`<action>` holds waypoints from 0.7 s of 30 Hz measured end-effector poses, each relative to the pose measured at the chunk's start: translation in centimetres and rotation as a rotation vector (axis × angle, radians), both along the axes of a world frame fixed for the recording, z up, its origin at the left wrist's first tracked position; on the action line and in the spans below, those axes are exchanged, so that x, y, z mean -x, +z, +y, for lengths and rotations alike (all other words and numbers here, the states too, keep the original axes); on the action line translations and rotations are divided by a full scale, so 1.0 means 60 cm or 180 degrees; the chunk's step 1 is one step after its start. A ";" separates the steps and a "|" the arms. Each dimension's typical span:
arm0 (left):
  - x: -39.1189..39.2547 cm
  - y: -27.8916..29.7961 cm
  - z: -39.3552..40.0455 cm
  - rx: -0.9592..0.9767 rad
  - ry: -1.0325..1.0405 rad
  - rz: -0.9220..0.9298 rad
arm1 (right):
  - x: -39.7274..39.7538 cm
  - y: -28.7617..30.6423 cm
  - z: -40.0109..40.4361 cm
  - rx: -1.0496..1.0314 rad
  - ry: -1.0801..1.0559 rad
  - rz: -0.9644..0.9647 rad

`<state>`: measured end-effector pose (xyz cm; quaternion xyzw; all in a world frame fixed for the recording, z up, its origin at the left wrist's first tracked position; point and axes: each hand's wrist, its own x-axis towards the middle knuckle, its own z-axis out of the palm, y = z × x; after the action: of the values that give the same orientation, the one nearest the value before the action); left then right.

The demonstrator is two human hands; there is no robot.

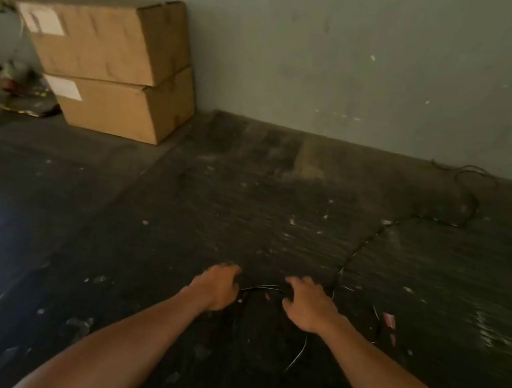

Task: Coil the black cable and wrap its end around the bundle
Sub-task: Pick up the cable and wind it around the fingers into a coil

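Cable (363, 243) lies on the dark floor (213, 193), hard to trace against it; its far end is indistinct near the wall. Left hand (217, 286) and right hand (308, 304) each grip one short span. Two boxes (113, 62) stand stacked.

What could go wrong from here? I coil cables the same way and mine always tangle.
Much of the black cable trails loose across the floor to a tangle near the wall, so pulling it in could tighten a kink. The loops by the left hand and right hand look slack and may spring apart. Floor debris could get dragged into the bundle.
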<state>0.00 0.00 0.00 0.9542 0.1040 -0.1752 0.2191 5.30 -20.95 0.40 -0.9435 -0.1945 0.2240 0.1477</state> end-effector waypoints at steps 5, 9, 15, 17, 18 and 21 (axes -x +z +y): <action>0.003 -0.050 -0.011 -0.0534 -0.0125 0.0021 | 0.012 -0.049 0.011 0.0289 -0.0111 0.0033; 0.003 -0.076 -0.015 -0.0486 -0.0069 -0.0278 | 0.008 -0.069 0.008 0.0243 -0.0325 -0.0229; 0.008 -0.090 -0.017 -0.0079 -0.0017 -0.0363 | 0.000 -0.072 0.001 -0.0003 -0.0492 0.0057; 0.006 -0.086 -0.013 -0.0036 -0.0037 -0.0274 | -0.007 -0.064 -0.003 -0.0151 -0.0579 0.0225; 0.004 -0.083 -0.013 -0.0014 -0.0022 -0.0230 | -0.010 -0.059 -0.006 -0.0196 -0.0572 0.0238; -0.001 -0.072 -0.015 0.0063 0.0135 -0.0285 | -0.013 -0.035 -0.015 -0.0322 -0.0545 0.0075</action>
<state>0.07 -0.92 -4.32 0.9564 0.1126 -0.1286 0.2367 6.09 -21.85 -1.70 -0.9453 -0.1225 0.2116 0.2160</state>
